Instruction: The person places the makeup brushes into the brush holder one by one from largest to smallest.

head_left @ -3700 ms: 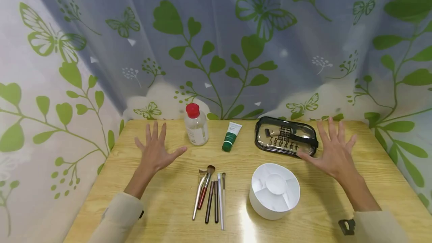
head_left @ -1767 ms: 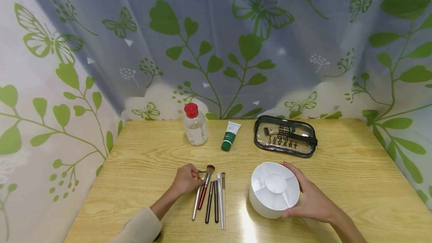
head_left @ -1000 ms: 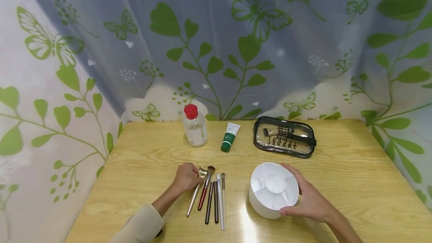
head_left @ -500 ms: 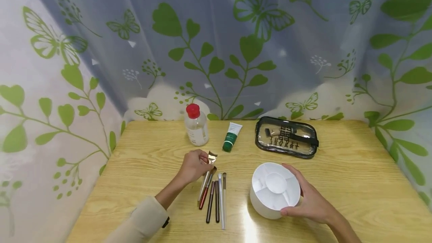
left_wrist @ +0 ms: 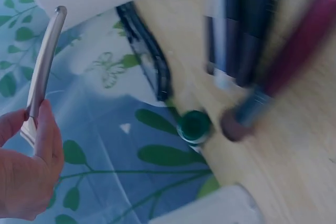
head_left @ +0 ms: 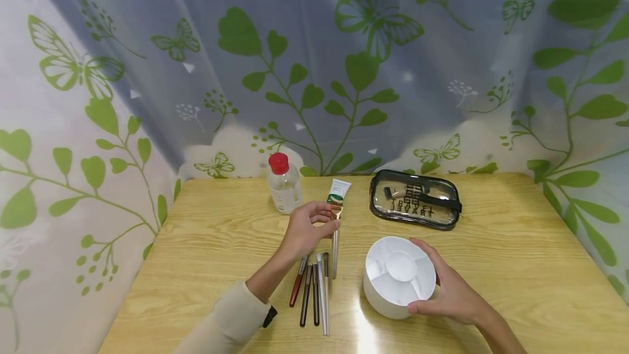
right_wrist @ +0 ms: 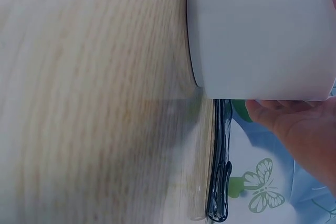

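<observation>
My left hand (head_left: 307, 231) pinches a silver-handled makeup brush (head_left: 336, 253) near its head, and the handle hangs down over the table. In the left wrist view thumb and fingers meet on this brush (left_wrist: 46, 59). Below the hand lie several other makeup brushes in a row, among them a red-handled brush (head_left: 296, 289), dark-handled ones and pale ones. My right hand (head_left: 454, 294) grips the right side of a round white divided organizer (head_left: 375, 294), thumb at the front and fingers behind. Its visible compartments hold nothing. The right wrist view shows the organizer's smooth side wall (right_wrist: 262, 35).
Behind the left hand stand a clear bottle (head_left: 285, 193) with a red cap and a white-and-green tube (head_left: 340, 186), partly covered by the held brush. A transparent black-edged pouch (head_left: 415, 199) lies at the back right. A patterned curtain (head_left: 304, 70) borders the wooden table (head_left: 206, 234).
My left hand went from spread open to pinching the silver brush, lifted it from the row and carried it right. My right hand came down onto the organizer, which stays in place.
</observation>
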A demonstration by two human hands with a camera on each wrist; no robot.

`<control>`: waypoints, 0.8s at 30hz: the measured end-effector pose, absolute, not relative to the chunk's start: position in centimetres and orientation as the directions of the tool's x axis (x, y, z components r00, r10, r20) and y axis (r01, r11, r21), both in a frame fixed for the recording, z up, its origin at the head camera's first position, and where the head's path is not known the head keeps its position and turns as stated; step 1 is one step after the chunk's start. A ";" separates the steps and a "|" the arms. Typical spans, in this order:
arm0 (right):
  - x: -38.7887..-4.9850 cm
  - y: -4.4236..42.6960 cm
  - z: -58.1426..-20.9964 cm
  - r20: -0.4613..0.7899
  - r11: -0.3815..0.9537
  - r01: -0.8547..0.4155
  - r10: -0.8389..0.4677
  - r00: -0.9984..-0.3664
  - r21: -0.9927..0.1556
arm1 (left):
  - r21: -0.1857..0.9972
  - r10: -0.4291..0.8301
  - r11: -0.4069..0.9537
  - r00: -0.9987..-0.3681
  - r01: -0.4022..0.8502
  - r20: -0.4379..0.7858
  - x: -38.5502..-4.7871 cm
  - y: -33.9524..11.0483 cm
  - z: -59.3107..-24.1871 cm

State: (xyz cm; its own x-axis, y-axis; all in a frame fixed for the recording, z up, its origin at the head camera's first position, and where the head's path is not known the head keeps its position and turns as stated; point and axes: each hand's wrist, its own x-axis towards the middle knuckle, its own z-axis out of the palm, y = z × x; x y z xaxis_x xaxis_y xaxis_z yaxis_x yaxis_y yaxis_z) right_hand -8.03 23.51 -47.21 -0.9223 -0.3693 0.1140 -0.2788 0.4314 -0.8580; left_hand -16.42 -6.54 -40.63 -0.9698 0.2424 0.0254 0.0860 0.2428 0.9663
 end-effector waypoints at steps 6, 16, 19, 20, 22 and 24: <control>-8.2 23.6 -47.2 0.111 0.420 -0.276 -0.376 -0.920 -0.865 | 0.994 0.246 0.096 -0.969 0.043 0.018 -16.6 -4.8 -39.2; -8.0 23.6 -47.1 0.082 0.434 -0.247 -0.364 -0.928 -0.866 | 0.992 0.208 -0.119 -0.975 0.047 0.071 -16.7 -1.8 -38.6; -7.9 23.6 -47.0 0.074 0.446 -0.243 -0.362 -0.929 -0.861 | 0.982 0.181 -0.165 -0.976 0.089 0.119 -16.8 -1.0 -38.8; -8.0 23.6 -47.0 0.079 0.447 -0.248 -0.363 -0.928 -0.860 | 0.977 0.178 -0.189 -0.975 0.099 0.133 -16.8 -0.8 -38.9; -8.1 23.6 -47.0 0.091 0.440 -0.261 -0.370 -0.925 -0.859 | 0.966 0.176 -0.224 -0.970 0.127 0.168 -16.8 -0.3 -39.1; -8.3 23.6 -47.0 0.102 0.431 -0.272 -0.378 -0.920 -0.860 | 0.956 0.188 -0.258 -0.963 0.142 0.194 -16.8 0.1 -39.2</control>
